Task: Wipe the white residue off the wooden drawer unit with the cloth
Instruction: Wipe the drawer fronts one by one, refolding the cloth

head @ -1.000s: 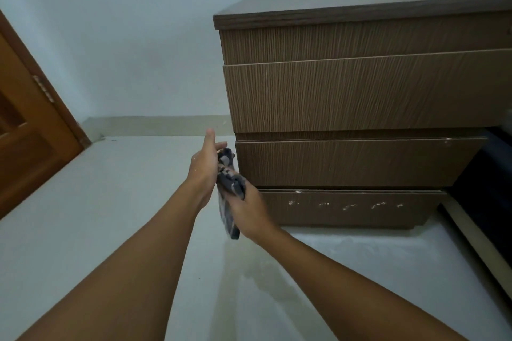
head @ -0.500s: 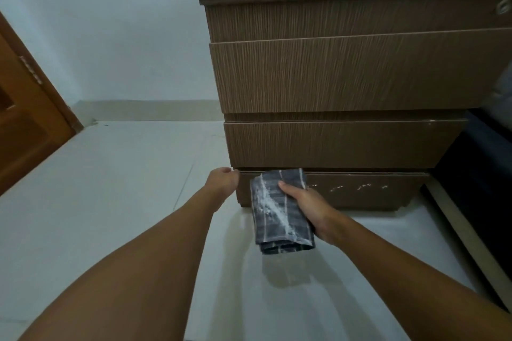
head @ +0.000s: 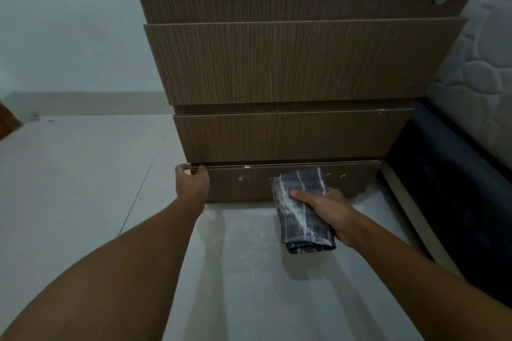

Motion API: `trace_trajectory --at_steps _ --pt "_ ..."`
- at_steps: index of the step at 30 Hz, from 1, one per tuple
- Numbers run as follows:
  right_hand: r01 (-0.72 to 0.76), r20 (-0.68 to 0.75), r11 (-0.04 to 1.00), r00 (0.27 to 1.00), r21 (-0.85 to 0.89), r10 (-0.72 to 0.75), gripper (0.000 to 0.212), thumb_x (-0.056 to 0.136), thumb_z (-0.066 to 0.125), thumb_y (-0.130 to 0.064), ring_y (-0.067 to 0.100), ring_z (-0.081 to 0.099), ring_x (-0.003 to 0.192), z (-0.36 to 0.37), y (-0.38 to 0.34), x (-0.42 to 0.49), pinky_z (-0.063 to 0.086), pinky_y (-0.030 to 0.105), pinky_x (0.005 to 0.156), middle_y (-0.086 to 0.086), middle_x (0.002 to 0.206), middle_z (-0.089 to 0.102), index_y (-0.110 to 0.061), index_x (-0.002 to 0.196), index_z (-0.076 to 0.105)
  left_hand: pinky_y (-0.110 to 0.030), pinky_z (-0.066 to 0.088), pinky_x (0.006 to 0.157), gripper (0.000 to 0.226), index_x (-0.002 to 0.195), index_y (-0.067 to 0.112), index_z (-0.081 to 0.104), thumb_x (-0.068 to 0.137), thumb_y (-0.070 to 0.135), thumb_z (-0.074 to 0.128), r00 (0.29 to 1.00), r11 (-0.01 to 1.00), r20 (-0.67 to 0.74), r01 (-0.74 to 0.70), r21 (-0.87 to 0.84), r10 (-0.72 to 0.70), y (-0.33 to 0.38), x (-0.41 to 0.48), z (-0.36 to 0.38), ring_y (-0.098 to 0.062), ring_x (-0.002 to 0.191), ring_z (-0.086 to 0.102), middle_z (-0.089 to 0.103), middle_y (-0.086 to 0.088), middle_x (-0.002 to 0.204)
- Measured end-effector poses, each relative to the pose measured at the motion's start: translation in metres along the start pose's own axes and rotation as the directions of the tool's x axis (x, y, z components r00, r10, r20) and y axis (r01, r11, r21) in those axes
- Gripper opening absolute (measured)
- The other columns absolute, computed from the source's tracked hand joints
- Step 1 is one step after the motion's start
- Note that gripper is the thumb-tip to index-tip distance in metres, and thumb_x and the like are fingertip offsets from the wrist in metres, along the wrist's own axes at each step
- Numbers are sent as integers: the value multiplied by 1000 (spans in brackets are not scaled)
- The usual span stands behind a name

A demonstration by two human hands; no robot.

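Note:
The wooden drawer unit (head: 291,63) fills the upper middle of the view, standing on the pale floor. White residue (head: 241,178) dots its bottom panel (head: 230,188) and top edge. My right hand (head: 329,209) grips a folded grey striped cloth (head: 302,210), smeared with white, whose top edge is pressed against the middle of that bottom panel. My left hand (head: 191,181) curls over the panel's top left corner and holds it.
A quilted white mattress (head: 479,77) on a dark bed base (head: 454,188) stands close on the right of the unit. A brown door (head: 7,122) shows at the far left edge. White dust lies on the floor (head: 83,188) in front of the unit.
The view has moved closer and lower. My right hand carried the cloth rightward along the bottom panel. My left hand moved onto the panel's top left corner and closed on it.

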State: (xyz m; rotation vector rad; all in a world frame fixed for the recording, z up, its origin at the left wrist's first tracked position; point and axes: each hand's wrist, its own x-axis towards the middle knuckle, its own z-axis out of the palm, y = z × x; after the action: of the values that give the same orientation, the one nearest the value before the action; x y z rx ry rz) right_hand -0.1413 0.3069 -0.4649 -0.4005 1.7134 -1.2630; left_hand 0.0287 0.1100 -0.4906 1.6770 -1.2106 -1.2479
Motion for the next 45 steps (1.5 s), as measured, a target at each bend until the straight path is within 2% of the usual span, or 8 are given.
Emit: trace_trajectory --at_steps 6,18,22,27,32,39,42,45 --pt "102 -229 995 968 -7 -101 27 81 77 -25 24 71 77 -22 15 -2 55 29 64 7 90 73 -13 104 67 -38 47 82 23 109 19 42 92 23 57 996 990 -25 78 -120 -82 2 -1 7 -28 91 50 51 -10 105" --pt "186 -646 963 714 -196 -269 34 91 64 -26 33 62 103 -82 43 -24 51 42 88 12 112 65 -13 122 57 -37 41 82 47 135 8 40 95 27 55 995 996 51 91 -14 -91 1 -10 1 -31 110 50 50 -18 127" --pt "88 -567 676 472 -732 -675 43 82 67 -3 30 59 93 -97 42 -34 51 42 75 12 108 61 -14 122 58 -38 39 83 50 134 7 40 95 34 55 994 992 69 72 104 -80 -6 -8 -8 -35 118 49 50 -19 133" --pt "65 -274 323 388 -944 -880 52 73 75 -1 33 58 85 -110 25 -34 47 41 71 15 105 62 -10 123 60 -46 40 96 55 139 8 37 97 39 51 986 974 131 76 212 -105 -8 -8 -21 -38 126 44 45 -17 140" --pt "16 -17 27 436 -1000 -900 49 75 75 -5 31 57 77 -114 7 -21 44 37 66 15 102 63 -11 122 63 -51 40 97 49 139 11 37 97 34 50 973 961 191 77 267 -130 -10 -5 -33 -37 126 44 44 -16 142" --pt "-21 115 -154 570 -988 -814 51 74 79 -15 32 58 88 -125 -7 0 46 42 79 15 108 62 -14 123 63 -53 41 99 43 134 13 43 98 35 51 961 953 244 56 297 -133 -16 4 -42 -35 127 44 44 -12 142" --pt "77 89 -49 707 -996 -701 50 80 73 -24 30 56 108 -123 -9 13 41 46 97 11 124 60 -19 128 57 -52 40 99 44 136 14 43 98 35 52 960 948 252 36 316 -120 -17 6 -42 -35 128 44 44 -12 143" --pt "162 23 211 840 -964 -543 38 92 59 -29 24 56 100 -120 -7 20 43 36 83 8 121 62 -24 129 50 -52 41 98 44 134 14 44 97 36 53 960 947 255 32 319 -118 -17 7 -42 -35 127 44 45 -12 143"
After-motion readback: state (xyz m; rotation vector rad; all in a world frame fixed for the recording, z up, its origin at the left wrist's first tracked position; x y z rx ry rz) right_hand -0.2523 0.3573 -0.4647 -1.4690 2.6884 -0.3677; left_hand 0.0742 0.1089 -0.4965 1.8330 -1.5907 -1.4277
